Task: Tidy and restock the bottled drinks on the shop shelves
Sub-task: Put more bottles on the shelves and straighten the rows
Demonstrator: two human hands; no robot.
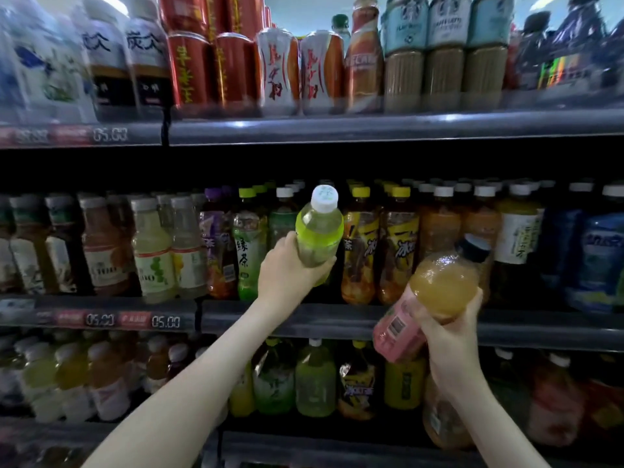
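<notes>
Green bottle [319,231], near upright, cap up, sits gripped in the left hand [287,270] just before the middle shelf [304,320]; the right hand [449,336] clasps a tilted orange bottle [440,285] lower.

We take the green tea bottle [248,251] on the middle shelf [337,320] as our marker: left of it we see a purple-capped bottle [213,238], pale yellow bottles [153,251] and amber bottles [101,244], and right of it yellow-capped iced tea bottles [398,251], orange juice bottles [439,228] and blue-labelled bottles [601,261]. Above it, the upper shelf [371,126] carries red cans [189,69], white-and-orange cans [280,72] and coffee bottles [445,55] with pale blue labels. Below it, the lower shelf [337,447] holds green bottles [315,380] among yellow and orange ones.
</notes>
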